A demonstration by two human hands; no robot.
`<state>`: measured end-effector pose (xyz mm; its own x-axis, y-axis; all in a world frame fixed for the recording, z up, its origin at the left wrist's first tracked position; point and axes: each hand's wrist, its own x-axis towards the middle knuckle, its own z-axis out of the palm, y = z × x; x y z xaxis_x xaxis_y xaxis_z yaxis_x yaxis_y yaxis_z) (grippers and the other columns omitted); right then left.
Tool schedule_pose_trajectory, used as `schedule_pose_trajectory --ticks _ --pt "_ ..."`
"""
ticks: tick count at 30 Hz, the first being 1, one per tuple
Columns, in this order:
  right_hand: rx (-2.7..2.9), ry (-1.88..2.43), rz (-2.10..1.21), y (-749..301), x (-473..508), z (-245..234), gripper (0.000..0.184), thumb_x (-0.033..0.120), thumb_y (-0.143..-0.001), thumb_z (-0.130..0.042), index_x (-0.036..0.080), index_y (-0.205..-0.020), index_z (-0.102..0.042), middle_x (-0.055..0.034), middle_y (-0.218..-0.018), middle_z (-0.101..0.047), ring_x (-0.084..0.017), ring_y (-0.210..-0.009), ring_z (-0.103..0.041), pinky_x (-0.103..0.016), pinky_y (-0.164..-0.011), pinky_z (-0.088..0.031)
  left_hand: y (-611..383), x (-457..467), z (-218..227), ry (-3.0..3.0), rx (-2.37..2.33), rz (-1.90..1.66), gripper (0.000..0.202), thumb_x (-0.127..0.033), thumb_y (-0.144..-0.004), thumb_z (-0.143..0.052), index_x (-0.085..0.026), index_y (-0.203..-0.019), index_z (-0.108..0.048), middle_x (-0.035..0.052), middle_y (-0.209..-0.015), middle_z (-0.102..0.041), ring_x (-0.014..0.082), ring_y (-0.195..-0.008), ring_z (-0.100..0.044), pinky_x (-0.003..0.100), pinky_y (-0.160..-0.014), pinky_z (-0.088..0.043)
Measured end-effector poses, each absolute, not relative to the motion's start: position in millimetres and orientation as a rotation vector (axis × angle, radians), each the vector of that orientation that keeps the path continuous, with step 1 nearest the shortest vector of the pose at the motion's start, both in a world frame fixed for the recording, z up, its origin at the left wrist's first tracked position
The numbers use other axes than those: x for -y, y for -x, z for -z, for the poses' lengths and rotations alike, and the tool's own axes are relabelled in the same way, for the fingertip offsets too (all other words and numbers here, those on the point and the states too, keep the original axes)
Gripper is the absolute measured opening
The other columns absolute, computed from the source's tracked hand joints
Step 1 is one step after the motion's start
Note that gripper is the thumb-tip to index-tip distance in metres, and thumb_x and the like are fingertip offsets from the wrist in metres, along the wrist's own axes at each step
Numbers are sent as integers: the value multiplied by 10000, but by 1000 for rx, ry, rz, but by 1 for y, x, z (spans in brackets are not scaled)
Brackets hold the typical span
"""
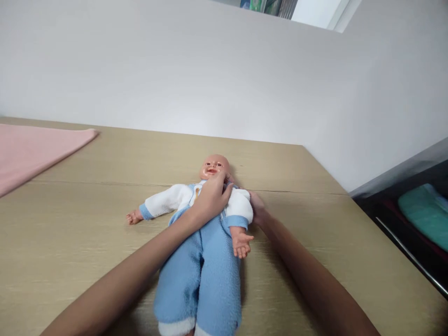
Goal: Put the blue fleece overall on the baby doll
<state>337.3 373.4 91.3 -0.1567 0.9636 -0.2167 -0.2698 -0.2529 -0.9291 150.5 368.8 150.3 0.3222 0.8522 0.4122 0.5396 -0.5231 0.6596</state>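
A baby doll (217, 252) in a blue and white fleecy outfit lies face up on the wooden table, its head away from me. Across its chest reaches my left hand (212, 193), fingers curled at the collar and shoulder just below the chin. The fingertips there are partly hidden. My right hand (257, 207) is tucked against the doll's shoulder on the right side, gripping it from behind and beneath; the sleeve covers most of those fingers. One doll arm stretches out to the left, while the other hangs down between my forearms.
A pink cloth (42, 151) lies at the table's far left. The wooden table (105, 242) meets a pale wall (168, 70) at the back. Beyond its right edge is a dark surface with a green folded cloth (423, 212). An opening in the wall shows shelved items at the top.
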Motion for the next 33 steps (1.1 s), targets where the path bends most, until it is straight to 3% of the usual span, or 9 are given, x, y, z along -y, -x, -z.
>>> schedule_pose_trajectory --ticks 5,9,12,14,15,19,25,29,33 --pt "882 1100 -1602 -345 -368 -91 230 443 -791 -778 250 -907 -731 -10 -844 -819 -249 -815 -738 -384 -858 -630 -154 -369 -149 -2357 -1303 -997 68 -144 -1080 -575 -204 -1091 -606 131 -1097 -770 309 -1027 -712 428 -889 -551" --pt "919 1092 -1471 -342 -365 -97 298 498 -767 -834 277 -938 -732 -21 -1055 -827 -292 -1112 -736 -408 -1090 -595 -154 -368 -148 -2490 -1416 -987 60 -169 -1096 -591 -220 -1066 -606 127 -1130 -762 337 -1115 -676 460 -977 -544" --pt "1097 1177 -1428 -348 -350 -114 593 439 -748 -939 278 -1278 -728 -32 -1282 -799 -287 -1237 -708 -406 -1140 -566 -152 -367 -148 -2519 -1464 -958 73 -178 -1112 -569 -222 -1066 -603 117 -1132 -755 333 -1124 -676 454 -972 -547" --pt "1435 1296 -1412 -362 -338 -131 939 370 -771 -950 288 -1614 -545 -62 -1435 -755 -286 -1237 -719 -420 -1096 -585 -150 -367 -148 -2515 -1496 -914 78 -173 -1115 -544 -217 -1093 -603 128 -1164 -750 336 -1132 -687 447 -920 -553" --pt "1619 1340 -1374 -371 -334 -139 1024 323 -779 -931 284 -1693 -470 -84 -1490 -734 -297 -1223 -729 -429 -1069 -594 -150 -367 -148 -2506 -1523 -890 87 -165 -1110 -531 -213 -1113 -603 139 -1190 -746 342 -1130 -694 445 -880 -552" --pt "2211 1433 -978 -409 -331 -166 821 205 -816 -783 308 -1615 -628 -74 -1472 -782 -359 -1182 -752 -449 -1003 -576 -148 -366 -146 -2467 -1590 -833 173 -111 -1055 -520 -198 -1185 -593 178 -1290 -727 361 -1097 -715 449 -776 -533" --pt "2460 1492 -624 -431 -342 -169 602 267 -893 -769 327 -1491 -735 -69 -1330 -851 -350 -1028 -773 -393 -845 -535 -150 -363 -149 -2434 -1512 -895 174 -147 -1073 -522 -200 -1224 -589 179 -1253 -734 364 -1158 -692 476 -926 -554" --pt "2478 1512 -447 -431 -342 -151 575 315 -935 -730 258 -1507 -707 -142 -1304 -812 -371 -1072 -755 -438 -920 -561 -140 -347 -156 -2496 -1491 -974 182 -334 -1126 -586 -197 -1234 -636 191 -1332 -710 411 -1332 -589 561 -1149 -479" --pt "2448 1521 -115 -422 -324 -135 619 262 -965 -656 159 -1574 -621 -226 -1434 -722 -434 -1288 -677 -565 -1110 -536 -112 -314 -161 -2423 -1537 -1109 238 -402 -1137 -591 -224 -1280 -660 170 -1440 -684 400 -1333 -579 582 -1195 -426"
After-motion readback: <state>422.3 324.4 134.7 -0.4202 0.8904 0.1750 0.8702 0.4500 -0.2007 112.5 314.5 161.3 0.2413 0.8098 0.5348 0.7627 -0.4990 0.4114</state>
